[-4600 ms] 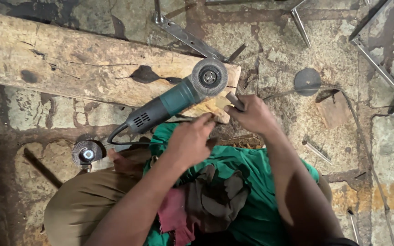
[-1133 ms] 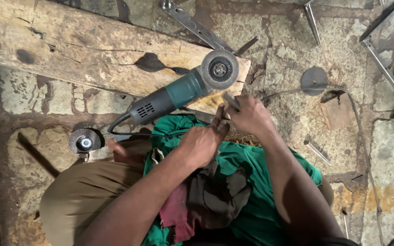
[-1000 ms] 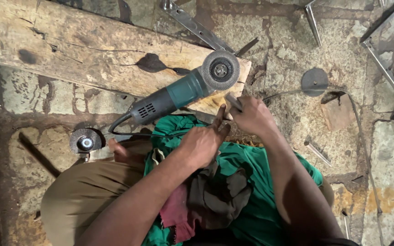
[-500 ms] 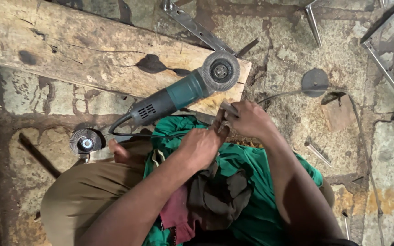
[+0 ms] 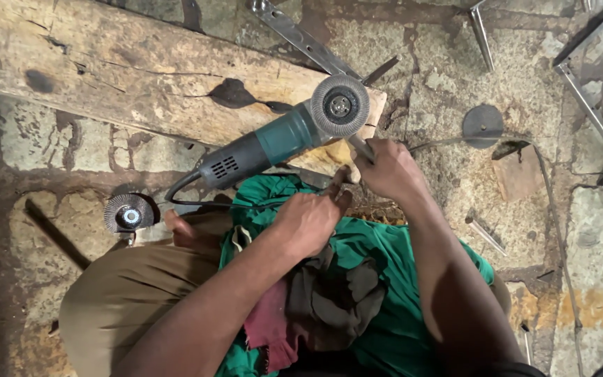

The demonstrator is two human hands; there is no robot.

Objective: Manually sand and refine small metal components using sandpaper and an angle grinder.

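The angle grinder (image 5: pixel 273 139) lies on its side at about 12 o'clock from the person, its teal body resting across the edge of a thick wooden plank (image 5: pixel 106 70), with the flap disc (image 5: pixel 340 105) facing up toward the camera. Nearest to the viewer is a green cloth (image 5: pixel 399 293) over the lap, with dark red and brown rags on it. Just above it, the left hand (image 5: pixel 308 220) is curled closed, fingers pointing to 1 o'clock, but what it pinches I cannot tell. The right hand (image 5: pixel 389 171) is closed around a thin metal piece (image 5: pixel 361 148) that touches the grinder head just under the disc; it seems to be a key or a small tool. I judge that the work at the disc is in progress: the disc sits on the spindle, and whether it is tight is not visible. At 9 o'clock a second flap disc (image 5: pixel 126 213) lies on the stone floor (image 5: pixel 455 91). Farther, at 2 o'clock, a flat round disc (image 5: pixel 483 126) rests near metal frames (image 5: pixel 587 91).
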